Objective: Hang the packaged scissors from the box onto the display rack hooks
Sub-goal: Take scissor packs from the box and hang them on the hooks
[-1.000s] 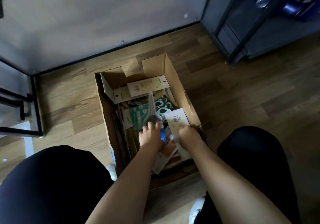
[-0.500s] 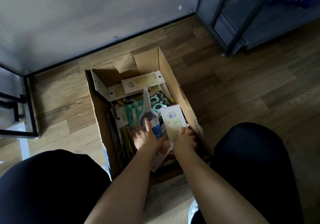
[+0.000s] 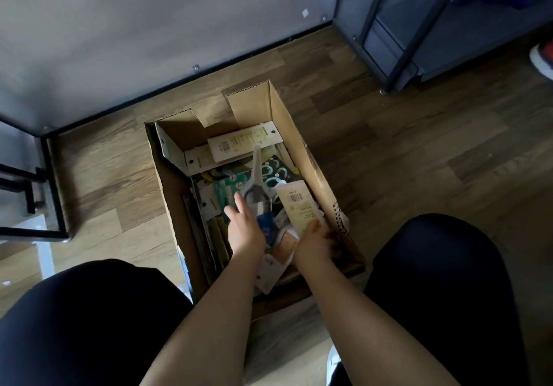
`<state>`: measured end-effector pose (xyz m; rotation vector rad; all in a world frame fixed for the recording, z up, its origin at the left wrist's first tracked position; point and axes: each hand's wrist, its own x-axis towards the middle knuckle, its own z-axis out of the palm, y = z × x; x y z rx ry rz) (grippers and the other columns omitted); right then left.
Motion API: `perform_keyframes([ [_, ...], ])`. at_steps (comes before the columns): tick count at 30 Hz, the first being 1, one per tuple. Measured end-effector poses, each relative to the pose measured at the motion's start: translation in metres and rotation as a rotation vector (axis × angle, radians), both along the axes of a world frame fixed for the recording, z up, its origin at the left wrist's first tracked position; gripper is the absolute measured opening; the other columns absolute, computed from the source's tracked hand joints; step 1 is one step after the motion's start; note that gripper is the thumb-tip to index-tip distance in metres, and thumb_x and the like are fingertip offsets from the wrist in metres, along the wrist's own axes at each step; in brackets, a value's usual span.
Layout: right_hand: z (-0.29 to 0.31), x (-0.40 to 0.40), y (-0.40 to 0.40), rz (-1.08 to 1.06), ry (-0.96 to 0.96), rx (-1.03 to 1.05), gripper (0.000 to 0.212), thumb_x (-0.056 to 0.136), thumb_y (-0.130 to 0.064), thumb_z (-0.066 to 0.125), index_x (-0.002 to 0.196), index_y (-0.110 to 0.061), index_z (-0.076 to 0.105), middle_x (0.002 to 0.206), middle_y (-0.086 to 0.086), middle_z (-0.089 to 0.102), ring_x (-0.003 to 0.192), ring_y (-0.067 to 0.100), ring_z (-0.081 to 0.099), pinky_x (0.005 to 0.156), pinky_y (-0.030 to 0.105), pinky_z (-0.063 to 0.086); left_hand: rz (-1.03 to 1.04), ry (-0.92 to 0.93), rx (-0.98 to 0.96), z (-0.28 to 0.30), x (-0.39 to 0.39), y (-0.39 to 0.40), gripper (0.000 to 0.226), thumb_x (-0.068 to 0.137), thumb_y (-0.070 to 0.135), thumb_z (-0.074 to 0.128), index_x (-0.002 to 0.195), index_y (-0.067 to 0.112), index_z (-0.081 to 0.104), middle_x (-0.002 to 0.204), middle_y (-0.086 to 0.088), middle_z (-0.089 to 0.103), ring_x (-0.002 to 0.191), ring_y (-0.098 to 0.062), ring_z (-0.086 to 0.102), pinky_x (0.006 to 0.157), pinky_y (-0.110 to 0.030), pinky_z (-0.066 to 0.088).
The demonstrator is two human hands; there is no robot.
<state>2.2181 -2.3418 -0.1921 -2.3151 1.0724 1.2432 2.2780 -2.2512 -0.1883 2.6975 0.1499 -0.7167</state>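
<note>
A person is crouching over an open cardboard box that is sitting on a wood floor, with both bare forearms reaching down into it between 2 dark-clad knees. The left hand is lying with its fingers straight and spread, its fingertips touching the handle end of a grey pair of scissors whose blades are pointing toward the far end of the box; the hand is not wrapping around anything. The right hand is gripping the near end of a pale card pack, thumb on top of it, and the pack is tilting up against the right wall of the box with its barcode facing the camera. More packaged scissors are filling the box: a teal pack is lying under the grey pair, a pale pack is leaning at the far end, and thin yellowish packs are standing on edge along the left side. A blue card is showing between the 2 hands. A grey panel with a black frame is rising beyond the box, and a dark shelf unit is standing at the upper right.
</note>
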Motion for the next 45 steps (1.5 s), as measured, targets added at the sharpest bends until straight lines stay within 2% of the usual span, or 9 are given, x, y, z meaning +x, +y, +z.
perform_keyframes([
  [3,0.016,-0.002,0.002,-0.121,-0.053,0.021,0.074,0.094,-0.021,0.048,0.149,-0.003,0.000,0.148,0.032,0.018,0.133,0.045,0.031,0.103,0.047,0.038,0.081,-0.003,-0.099,0.020,-0.002,0.001,0.081,0.082,-0.007,0.058,0.147,0.014,0.014,0.138,-0.018,0.032,0.107,-0.033,0.054,0.081,-0.035,0.044],
  [5,0.041,-0.004,-0.002,-0.211,-0.150,0.107,0.053,0.093,-0.017,0.048,0.139,0.004,0.031,0.138,0.025,0.042,0.125,0.037,0.044,0.096,0.038,0.042,0.215,-0.010,-0.184,0.040,-0.002,0.003,0.069,0.084,-0.006,0.055,0.143,0.012,0.024,0.133,-0.019,0.043,0.115,-0.034,0.050,0.089,-0.039,0.044],
  [8,0.096,0.001,-0.014,-0.162,-0.204,0.121,0.033,0.097,-0.013,0.040,0.123,0.004,0.051,0.127,0.018,0.055,0.118,0.031,0.052,0.088,0.031,0.042,0.305,-0.079,-0.203,0.079,0.000,0.008,0.041,0.089,0.000,0.045,0.130,0.006,0.043,0.117,-0.023,0.057,0.106,-0.037,0.053,0.081,-0.039,0.042],
  [14,0.218,0.022,-0.021,-0.058,-0.241,-0.032,0.034,0.096,-0.005,0.038,0.125,-0.004,0.055,0.126,0.012,0.058,0.115,0.027,0.056,0.088,0.032,0.047,0.322,-0.144,-0.120,0.196,0.008,0.024,0.018,0.085,-0.004,0.046,0.102,0.000,0.052,0.101,-0.019,0.060,0.088,-0.033,0.054,0.067,-0.032,0.033],
  [23,0.424,0.027,-0.016,0.080,-0.343,-0.101,0.031,0.094,-0.001,0.039,0.111,-0.007,0.063,0.112,0.009,0.065,0.103,0.027,0.062,0.071,0.030,0.043,0.318,-0.142,-0.129,0.394,-0.004,0.048,0.036,0.086,-0.004,0.056,0.122,0.001,0.048,0.126,-0.016,0.042,0.105,-0.035,0.053,0.088,-0.038,0.044],
  [28,0.518,0.026,-0.019,0.129,-0.425,-0.127,0.027,0.094,0.002,0.041,0.108,-0.006,0.062,0.110,0.010,0.064,0.100,0.026,0.062,0.069,0.031,0.045,0.610,-0.181,-0.247,0.487,-0.003,0.053,0.040,0.081,-0.007,0.055,0.120,-0.002,0.048,0.123,-0.018,0.046,0.110,-0.034,0.048,0.093,-0.037,0.042],
  [37,0.617,0.021,-0.015,0.087,-0.588,-0.081,0.021,0.094,-0.004,0.044,0.106,-0.008,0.061,0.110,0.009,0.065,0.100,0.026,0.063,0.071,0.029,0.046,0.877,-0.137,-0.405,0.610,0.008,0.071,0.016,0.077,0.005,0.063,0.091,0.000,0.070,0.089,-0.015,0.068,0.093,-0.031,0.066,0.076,-0.031,0.053],
  [41,0.644,0.025,-0.014,-0.064,-0.716,-0.011,0.018,0.092,-0.014,0.050,0.107,-0.014,0.060,0.112,0.007,0.065,0.104,0.027,0.060,0.081,0.032,0.048,1.009,-0.155,-0.502,0.650,0.004,0.088,0.024,0.078,0.003,0.063,0.101,0.000,0.069,0.093,-0.016,0.067,0.087,-0.028,0.065,0.071,-0.031,0.050],
  [45,0.672,0.037,-0.009,-0.149,-0.876,0.073,0.019,0.091,-0.010,0.047,0.102,-0.014,0.062,0.107,0.007,0.065,0.098,0.027,0.060,0.073,0.030,0.046,0.930,-0.259,-0.538,0.685,-0.002,0.102,0.019,0.085,0.007,0.060,0.101,0.007,0.068,0.090,-0.012,0.063,0.082,-0.027,0.058,0.069,-0.028,0.044],
])
